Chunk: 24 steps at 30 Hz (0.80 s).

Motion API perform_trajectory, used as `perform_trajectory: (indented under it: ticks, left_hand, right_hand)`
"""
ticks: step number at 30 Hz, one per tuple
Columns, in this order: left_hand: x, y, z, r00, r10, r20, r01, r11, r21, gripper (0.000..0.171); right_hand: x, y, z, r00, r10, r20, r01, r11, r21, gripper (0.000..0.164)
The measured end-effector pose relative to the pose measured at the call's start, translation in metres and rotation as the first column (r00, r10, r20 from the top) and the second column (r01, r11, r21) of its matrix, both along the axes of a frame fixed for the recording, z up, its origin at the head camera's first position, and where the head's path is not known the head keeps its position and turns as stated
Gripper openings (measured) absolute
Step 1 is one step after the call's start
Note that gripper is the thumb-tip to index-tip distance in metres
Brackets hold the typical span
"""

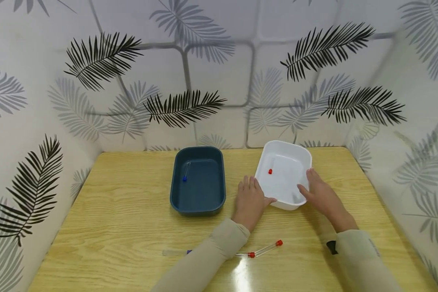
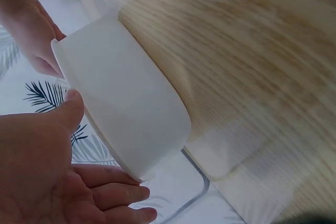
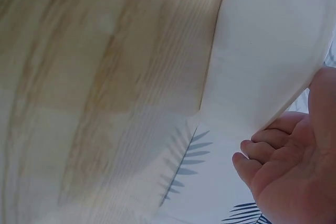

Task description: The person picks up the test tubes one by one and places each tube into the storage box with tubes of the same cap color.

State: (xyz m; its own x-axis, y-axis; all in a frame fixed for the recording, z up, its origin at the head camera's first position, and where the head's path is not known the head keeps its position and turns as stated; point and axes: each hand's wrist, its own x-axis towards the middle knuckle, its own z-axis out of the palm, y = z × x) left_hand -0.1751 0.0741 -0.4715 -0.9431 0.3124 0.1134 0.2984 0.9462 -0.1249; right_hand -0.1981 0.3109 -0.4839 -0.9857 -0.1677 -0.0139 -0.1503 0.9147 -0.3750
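Observation:
A white plastic tray [image 1: 282, 182] stands on the table at the right, between both hands. My left hand [image 1: 250, 202] touches its near left side, fingers straight and thumb along the near rim. At the right rim, my right hand [image 1: 323, 198] rests with fingers extended and thumb toward the near corner. The left wrist view shows the left thumb and fingers right at the rim of the tray [image 2: 126, 98]; in the right wrist view, loosely bent fingers [image 3: 262, 148] meet the rim. Inside the tray lies a red cap [image 1: 270, 171], its tube hardly visible against the white.
Left of the white tray stands a dark blue tray [image 1: 204, 200] holding a clear tube with a blue cap [image 1: 185, 179]. Nearer on the wooden table lie red-capped clear tubes [image 1: 268, 248] and a blue-capped tube [image 1: 175, 252], partly behind the left sleeve. Patterned wall coverings bound the table.

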Motion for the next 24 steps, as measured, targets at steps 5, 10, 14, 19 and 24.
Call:
perform_trajectory:
  ticks: [5, 10, 14, 19, 24]
  left_hand:
    - [0.007, -0.008, -0.001, 0.999, 0.005, -0.037, -0.005, 1.000, -0.019, 0.087]
    - [0.014, -0.015, -0.001, 0.999, 0.016, -0.043, -0.017, 1.000, -0.022, 0.086]
    - [0.019, -0.021, -0.001, 0.999, 0.021, -0.041, -0.023, 0.999, -0.046, 0.084]
    - [0.027, -0.029, 0.002, 0.996, 0.023, -0.090, -0.029, 0.997, -0.072, 0.081]
    - [0.032, -0.035, 0.003, 0.995, 0.022, -0.101, -0.026, 0.999, -0.039, 0.079]
  right_hand:
    - [-0.002, -0.007, -0.002, 1.000, 0.016, -0.009, -0.016, 1.000, 0.000, 0.074]
    - [-0.004, -0.014, -0.002, 0.999, 0.031, -0.019, -0.031, 1.000, 0.000, 0.072]
    - [-0.007, -0.020, -0.002, 0.997, 0.061, -0.040, -0.061, 0.998, -0.002, 0.069]
    - [-0.010, -0.030, -0.001, 0.996, 0.084, -0.021, -0.084, 0.996, -0.008, 0.066]
    - [-0.015, -0.039, -0.001, 0.994, 0.102, -0.035, -0.102, 0.995, 0.005, 0.064]
